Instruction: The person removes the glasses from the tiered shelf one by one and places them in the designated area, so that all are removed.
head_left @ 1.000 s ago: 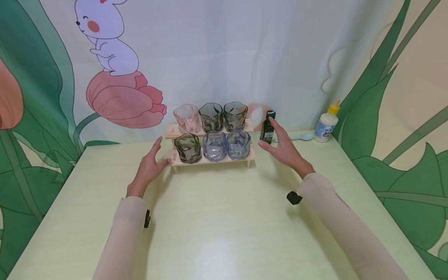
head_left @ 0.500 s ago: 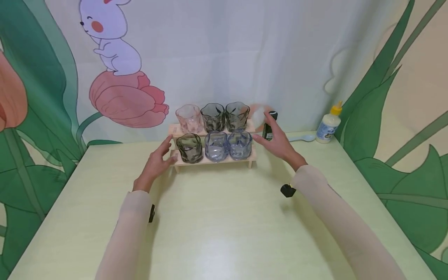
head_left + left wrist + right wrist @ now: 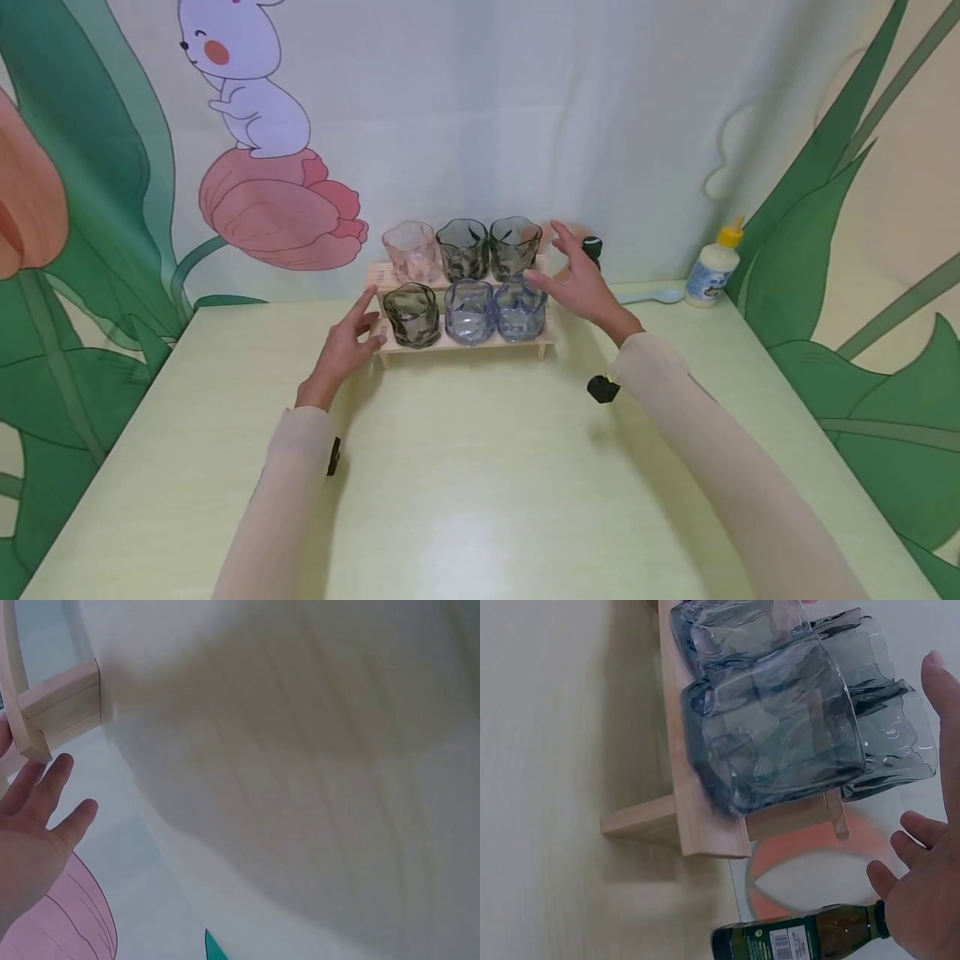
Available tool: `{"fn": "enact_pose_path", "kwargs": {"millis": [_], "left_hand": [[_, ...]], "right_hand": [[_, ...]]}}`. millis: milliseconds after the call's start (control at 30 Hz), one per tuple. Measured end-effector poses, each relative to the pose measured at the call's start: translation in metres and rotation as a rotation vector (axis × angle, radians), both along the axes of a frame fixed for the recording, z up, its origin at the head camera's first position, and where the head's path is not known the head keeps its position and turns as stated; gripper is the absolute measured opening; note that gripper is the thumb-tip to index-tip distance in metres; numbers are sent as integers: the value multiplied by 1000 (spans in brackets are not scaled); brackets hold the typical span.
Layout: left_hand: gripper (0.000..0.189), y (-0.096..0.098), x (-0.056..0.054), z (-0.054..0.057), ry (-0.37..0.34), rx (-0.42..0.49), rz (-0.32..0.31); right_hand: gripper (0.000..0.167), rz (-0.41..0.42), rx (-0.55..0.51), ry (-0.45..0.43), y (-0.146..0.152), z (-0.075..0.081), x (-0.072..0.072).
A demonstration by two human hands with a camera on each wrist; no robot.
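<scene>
A two-tier wooden rack stands near the back of the table, bearing several wavy glass cups. A pink cup and two grey ones fill the upper tier; below are a dark olive cup and two bluish cups, one being the right-hand blue cup. My left hand is at the rack's left end, fingers spread, fingertips right at the wood. My right hand reaches over the rack's right end, thumb and forefinger apart close to the cups, grasping nothing. Behind it, a dark bottle is partly hidden.
A white glue bottle with a yellow cap stands at the back right. Beside it lies a pale blue spoon. A printed curtain hangs right behind the rack. The pale table stretches out in front.
My right hand has moved left, from the dark bottle to the rack's right end. My left hand has moved slightly right, up to the rack's left end. The cups have kept their places.
</scene>
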State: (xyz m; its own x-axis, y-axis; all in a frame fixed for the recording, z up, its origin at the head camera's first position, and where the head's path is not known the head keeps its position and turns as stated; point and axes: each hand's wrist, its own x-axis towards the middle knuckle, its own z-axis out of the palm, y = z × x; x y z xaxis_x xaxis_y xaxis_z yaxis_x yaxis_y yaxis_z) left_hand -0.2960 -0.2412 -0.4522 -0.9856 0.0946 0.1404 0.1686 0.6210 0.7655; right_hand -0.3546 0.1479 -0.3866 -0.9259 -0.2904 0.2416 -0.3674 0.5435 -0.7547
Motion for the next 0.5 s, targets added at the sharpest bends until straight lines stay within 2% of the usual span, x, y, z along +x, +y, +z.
{"fn": "enact_pose_path", "kwargs": {"millis": [233,500], "left_hand": [[87,2,0,-1,6,15,1],[89,1,2,1,-27,-7,18]], "right_hand": [[104,-2,10,-31,-14,6,-12],[110,-8,-4,-79,-24,8,-23]]}}
